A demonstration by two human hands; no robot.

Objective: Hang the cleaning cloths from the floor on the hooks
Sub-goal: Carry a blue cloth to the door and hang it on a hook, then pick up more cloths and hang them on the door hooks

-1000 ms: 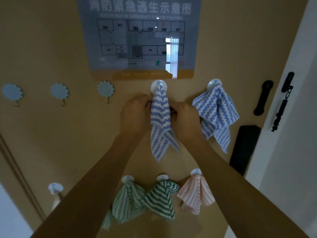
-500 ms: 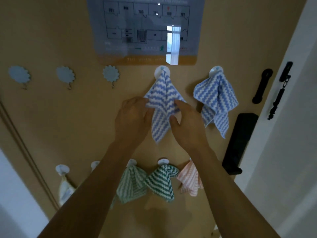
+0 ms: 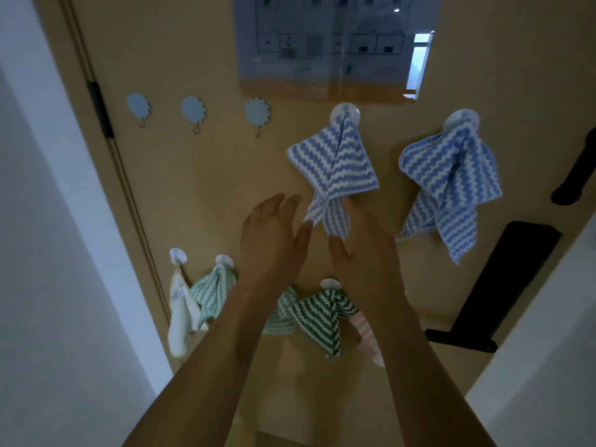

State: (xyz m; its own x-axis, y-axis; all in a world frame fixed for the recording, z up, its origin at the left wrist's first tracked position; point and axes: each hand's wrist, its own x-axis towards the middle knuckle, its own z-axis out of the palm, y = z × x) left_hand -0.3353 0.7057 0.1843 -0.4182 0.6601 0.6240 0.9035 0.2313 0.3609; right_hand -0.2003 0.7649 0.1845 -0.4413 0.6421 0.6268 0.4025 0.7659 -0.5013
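Note:
A blue-and-white striped cloth (image 3: pixel 333 169) hangs from a round white hook (image 3: pixel 345 111) on the tan door. My left hand (image 3: pixel 274 237) is just below and left of it, fingers straight, holding nothing. My right hand (image 3: pixel 364 246) is below the cloth's lower tip, fingers relaxed, its fingertips partly hidden behind the cloth. A second blue striped cloth (image 3: pixel 451 179) hangs from the hook (image 3: pixel 460 119) to the right. Lower down hang a cream cloth (image 3: pixel 180 317), a light green cloth (image 3: pixel 213 291), a dark green cloth (image 3: pixel 322 317) and a pink cloth (image 3: pixel 367 337), partly hidden by my arms.
Three bare blue flower-shaped hooks (image 3: pixel 193 111) sit in a row at the upper left. A floor-plan poster (image 3: pixel 335 43) is above the hooks. A black door handle (image 3: pixel 503 279) and a black latch (image 3: pixel 577 169) are at the right. A white wall (image 3: pixel 48 253) borders the door's left.
Both hands have let go of the middle blue cloth and dropped below it. The cloth now hangs spread from its hook. The view has shifted right and down.

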